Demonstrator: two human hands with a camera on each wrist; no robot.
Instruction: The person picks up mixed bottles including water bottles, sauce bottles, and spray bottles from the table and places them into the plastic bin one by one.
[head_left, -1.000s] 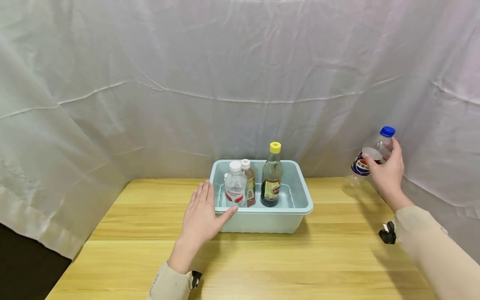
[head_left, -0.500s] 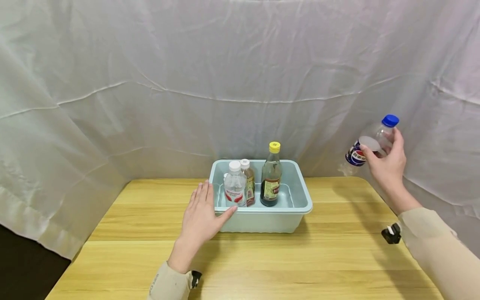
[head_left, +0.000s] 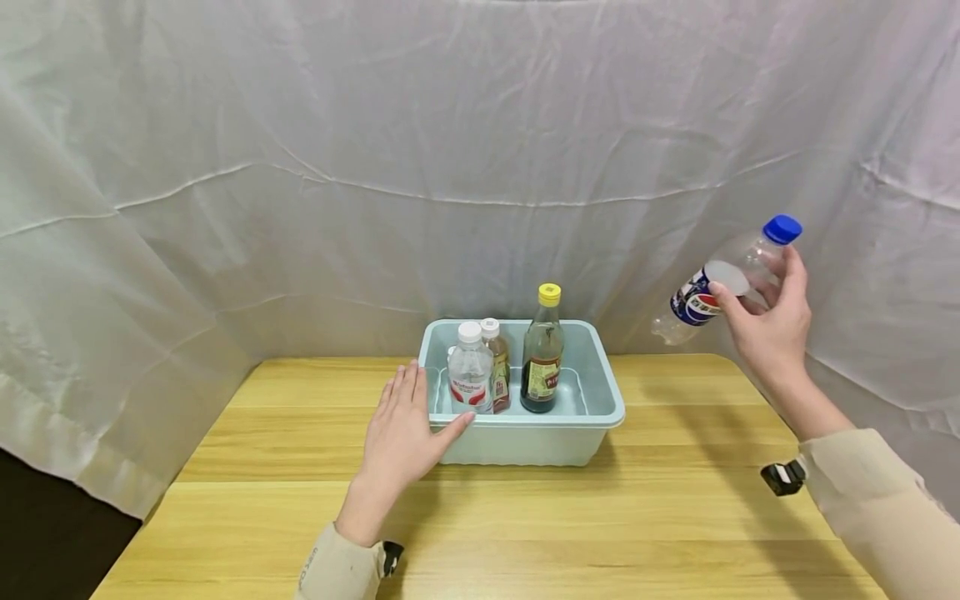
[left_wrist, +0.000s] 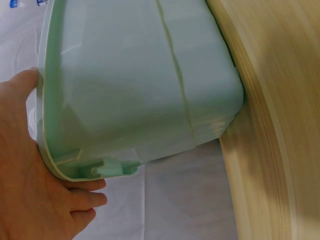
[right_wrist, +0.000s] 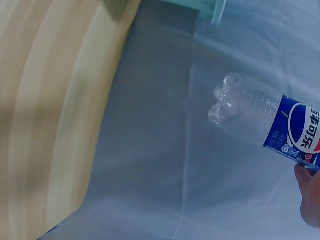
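Note:
My right hand (head_left: 776, 329) grips a clear plastic Pepsi bottle (head_left: 696, 298) with a blue cap and blue label. The bottle tilts above the table's right end, its base pointing down and left. In the right wrist view the bottle (right_wrist: 250, 107) looks empty. On the left front corner of a pale blue-green plastic bin (head_left: 525, 443) rests my left hand (head_left: 401, 433), fingers straight, thumb along the rim. Inside the bin stand a clear white-capped bottle (head_left: 471, 375), a brownish white-capped bottle (head_left: 500, 375) partly behind it, and a yellow-capped glass bottle (head_left: 542, 358) with dark liquid.
The bin stands on a wooden table (head_left: 675, 517), near its back edge. A grey-white curtain (head_left: 480, 167) hangs behind and at both sides. Another white cap shows partly behind the clear bottle. The bin's right half has bare floor beside the glass bottle.
My right hand has lifted the Pepsi bottle higher, and the bottle has tilted further, its base swinging up and left. My left hand stays at the bin's corner.

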